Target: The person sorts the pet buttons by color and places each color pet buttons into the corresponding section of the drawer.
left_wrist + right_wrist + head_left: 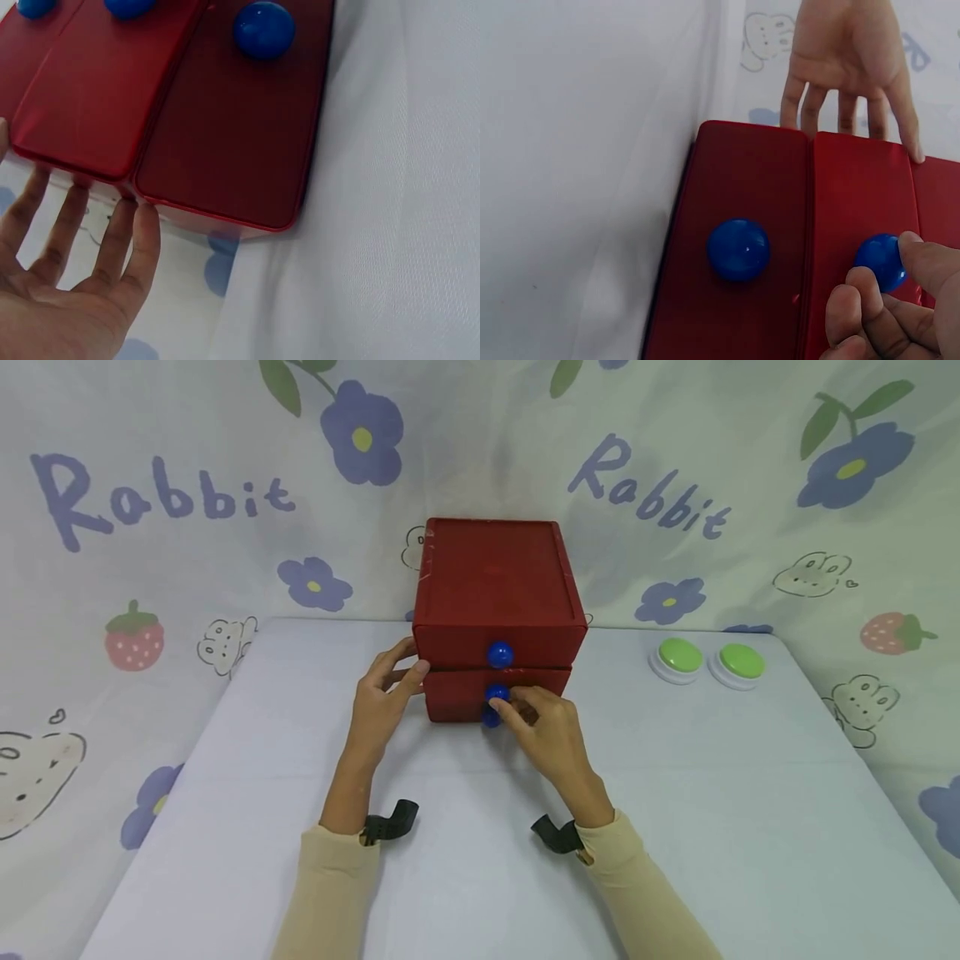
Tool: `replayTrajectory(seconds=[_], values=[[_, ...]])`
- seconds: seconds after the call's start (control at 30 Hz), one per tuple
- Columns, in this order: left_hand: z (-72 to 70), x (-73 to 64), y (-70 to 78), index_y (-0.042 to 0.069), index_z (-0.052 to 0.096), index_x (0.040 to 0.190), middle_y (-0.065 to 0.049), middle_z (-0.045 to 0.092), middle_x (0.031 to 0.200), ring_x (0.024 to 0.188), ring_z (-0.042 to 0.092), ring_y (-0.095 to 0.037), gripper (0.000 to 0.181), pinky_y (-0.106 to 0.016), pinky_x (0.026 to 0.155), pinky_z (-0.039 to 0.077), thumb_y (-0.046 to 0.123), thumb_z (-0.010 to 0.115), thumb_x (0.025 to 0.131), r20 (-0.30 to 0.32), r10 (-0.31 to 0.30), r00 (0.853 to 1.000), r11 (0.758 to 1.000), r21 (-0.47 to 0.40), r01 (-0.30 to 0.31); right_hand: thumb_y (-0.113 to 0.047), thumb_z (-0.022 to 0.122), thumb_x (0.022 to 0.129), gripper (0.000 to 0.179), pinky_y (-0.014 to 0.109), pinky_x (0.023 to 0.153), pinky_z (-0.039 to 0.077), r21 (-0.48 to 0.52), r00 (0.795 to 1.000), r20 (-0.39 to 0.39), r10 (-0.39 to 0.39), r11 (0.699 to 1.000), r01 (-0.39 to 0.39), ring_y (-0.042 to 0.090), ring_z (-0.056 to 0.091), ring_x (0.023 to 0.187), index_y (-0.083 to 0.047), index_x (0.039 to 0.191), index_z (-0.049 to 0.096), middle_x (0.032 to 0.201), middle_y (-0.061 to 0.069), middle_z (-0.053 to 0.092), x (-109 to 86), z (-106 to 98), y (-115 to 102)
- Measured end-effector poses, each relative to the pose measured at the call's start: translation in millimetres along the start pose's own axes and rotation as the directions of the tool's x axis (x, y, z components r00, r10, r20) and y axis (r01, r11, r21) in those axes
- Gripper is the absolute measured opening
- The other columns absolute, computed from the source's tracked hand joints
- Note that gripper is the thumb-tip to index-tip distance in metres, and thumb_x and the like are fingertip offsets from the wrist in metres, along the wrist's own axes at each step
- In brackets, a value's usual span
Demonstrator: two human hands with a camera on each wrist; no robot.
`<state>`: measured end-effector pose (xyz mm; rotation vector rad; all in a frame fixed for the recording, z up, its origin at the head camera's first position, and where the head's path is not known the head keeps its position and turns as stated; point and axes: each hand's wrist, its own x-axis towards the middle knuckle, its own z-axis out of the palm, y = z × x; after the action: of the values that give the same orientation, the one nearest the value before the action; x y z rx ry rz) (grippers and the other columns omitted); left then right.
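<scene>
1. One glossy red box-shaped drawer unit [495, 572] stands upright on the white cloth-covered bench [720, 827], near its far edge and in front of a white fabric backdrop [480, 443] printed with purple flowers, strawberries, rabbits and the word "Rabbit".
2. Three flat red drawer fronts [855, 187] sit one above another, each with a round, shiny blue knob: the top knob [500, 654], the middle knob [876, 259] and the lowest knob [739, 250]. I cannot tell whether any front stands slightly out from the others.
3. The person's right hand [551, 731] has a narrow grip — thumb on one side of the middle knob, fingers on the other, pinching it. The top and lowest knobs are free of the hands.
4. The person's left hand [378, 706] has a wide grip — long fingers spread along the unit's left side, thumb reaching to the front edge near the seam between top and middle fronts. It rests against the unit without wrapping round it.
5. Two round green buttons [680, 655] on white bases sit beside each other on the bench, well apart from the unit, to its right.
6. Beige sleeves [337, 893] cover both forearms, and black curved pieces [393, 822] show at the wrists.
</scene>
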<state>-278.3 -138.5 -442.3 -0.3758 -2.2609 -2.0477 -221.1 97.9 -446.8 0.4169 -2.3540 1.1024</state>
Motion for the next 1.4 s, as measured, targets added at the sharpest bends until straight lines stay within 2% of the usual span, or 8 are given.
replayTrajectory(seconds=[0.17,0.37,0.47,0.57,0.73,0.93,1.13,1.4], values=[[2.1,1.4,-1.8,0.024,0.051,0.148,0.000,0.051,0.141,0.115,0.057,-0.023,0.054,-0.035,0.090,0.056,0.030,0.067,0.098,-0.004,0.005,1.000,1.000,0.009,-0.005,-0.019,0.077,0.090,0.020,0.026,0.059,0.055,-0.004,1.000,-0.014,0.013,1.000,-0.013,0.013,0.061,0.068,0.001,0.092,0.073,0.079,0.004,0.067,3.6,0,3],[2.0,-0.8,7.5,0.017,0.048,0.150,-0.005,0.051,0.143,0.117,0.056,-0.028,0.055,-0.036,0.090,0.056,0.025,0.066,0.099,-0.006,-0.024,1.000,0.999,0.022,0.025,-0.023,0.076,0.091,0.021,0.026,0.063,0.054,0.028,0.995,0.048,0.084,0.996,-0.085,0.012,0.061,0.072,-0.003,0.095,0.073,0.081,0.001,0.066,4.0,-1,7],[1.5,-4.9,19.3,0.014,0.047,0.151,-0.006,0.050,0.143,0.116,0.056,-0.028,0.056,-0.039,0.092,0.055,0.025,0.065,0.099,-0.008,-0.041,0.999,0.998,0.040,0.041,-0.026,0.077,0.091,0.018,0.026,0.061,0.052,0.031,0.980,0.123,0.156,0.986,-0.161,0.011,0.058,0.070,-0.008,0.094,0.074,0.077,-0.003,0.064,0.3,0,12],[1.3,-9.0,29.5,0.012,0.046,0.151,-0.009,0.050,0.143,0.114,0.056,-0.024,0.055,-0.035,0.091,0.055,0.026,0.064,0.100,-0.006,-0.040,0.999,0.998,0.054,0.040,-0.027,0.078,0.089,0.017,0.026,0.058,0.049,0.003,0.953,0.194,0.232,0.972,-0.237,0.009,0.057,0.066,-0.010,0.089,0.075,0.072,-0.006,0.063,-5.5,4,18],[2.5,-9.4,31.4,0.012,0.047,0.150,-0.008,0.050,0.142,0.115,0.056,-0.026,0.055,-0.030,0.089,0.055,0.025,0.064,0.100,-0.001,-0.032,0.999,0.999,0.038,0.032,-0.027,0.077,0.090,0.019,0.024,0.058,0.050,-0.018,0.920,0.247,0.306,0.950,-0.311,0.008,0.059,0.065,-0.010,0.083,0.076,0.070,-0.006,0.066,-13.5,18,26],[4.2,-8.6,31.3,0.013,0.048,0.150,-0.006,0.051,0.142,0.117,0.055,-0.030,0.054,-0.037,0.092,0.055,0.025,0.065,0.099,-0.003,-0.035,0.999,0.999,0.034,0.035,-0.027,0.075,0.092,0.020,0.024,0.051,0.044,0.078,0.928,0.184,0.325,0.936,-0.343,0.010,0.055,0.060,-0.009,0.082,0.077,0.065,-0.006,0.063,-18.3,30,31],[4.1,-8.2,32.1,0.012,0.048,0.149,-0.007,0.051,0.142,0.117,0.056,-0.028,0.054,-0.031,0.090,0.055,0.024,0.065,0.099,-0.005,-0.032,0.999,0.999,0.034,0.032,-0.027,0.077,0.090,0.020,0.022,0.048,0.044,0.139,0.924,0.129,0.360,0.916,-0.377,0.009,0.057,0.055,-0.009,0.082,0.077,0.063,-0.007,0.063,-22.9,35,31],[3.7,-8.5,31.8,0.012,0.047,0.150,-0.008,0.050,0.143,0.119,0.055,-0.031,0.055,-0.028,0.090,0.054,0.022,0.064,0.100,0.002,-0.033,0.999,0.999,0.041,0.033,-0.026,0.080,0.088,0.021,0.022,0.051,0.048,0.174,0.941,0.089,0.327,0.925,-0.338,0.008,0.058,0.058,-0.005,0.085,0.079,0.066,-0.005,0.066,-38.7,36,30]])
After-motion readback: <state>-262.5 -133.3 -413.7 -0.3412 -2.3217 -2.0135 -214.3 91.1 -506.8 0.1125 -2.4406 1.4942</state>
